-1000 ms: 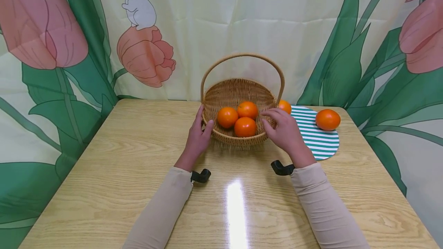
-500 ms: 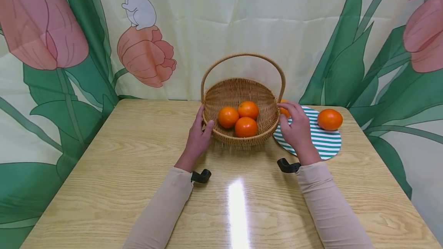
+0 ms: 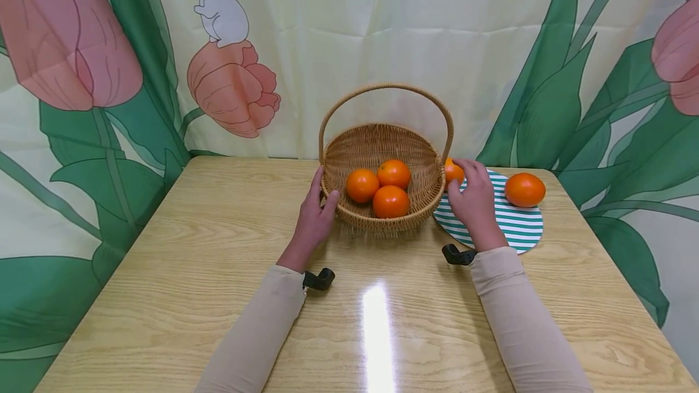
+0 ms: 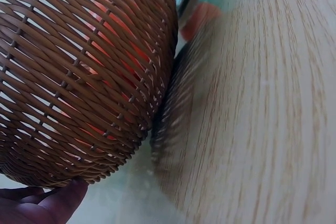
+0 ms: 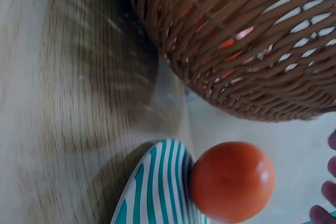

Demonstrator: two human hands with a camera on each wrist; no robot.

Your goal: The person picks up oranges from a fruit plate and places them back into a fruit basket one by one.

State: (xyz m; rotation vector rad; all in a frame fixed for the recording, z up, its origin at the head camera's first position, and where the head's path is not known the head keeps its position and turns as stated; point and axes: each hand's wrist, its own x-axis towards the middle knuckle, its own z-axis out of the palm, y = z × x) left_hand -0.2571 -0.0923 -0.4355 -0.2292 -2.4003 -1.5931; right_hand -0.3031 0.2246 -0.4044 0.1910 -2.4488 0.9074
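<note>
So the backdrop's a big tulip-print curtain (image 3: pixel 409 17), pale wood table (image 3: pixel 218 229) in front. Starting left: the left grip (image 3: pixel 315 217) is at about 8 o'clock on the wicker basket (image 3: pixel 377 141), fingers pretty straight along its side, thumb spread toward the rim. Not clamped on; I'd guess it's just steadying things. The basket's near the table's 12 o'clock edge, and its curved wall probably keeps the three oranges (image 3: pixel 391 202) bunched toward 6 o'clock. Next, the right grip (image 3: pixel 476 208), fingers loosely spread, pinching nothing, beside the half-hidden orange (image 3: pixel 453 171) at the basket's 3 o'clock. The striped mat (image 3: pixel 513 226) presumably gives fruit a spot; the far orange (image 3: pixel 525 190) sits around its 2 o'clock.
</note>
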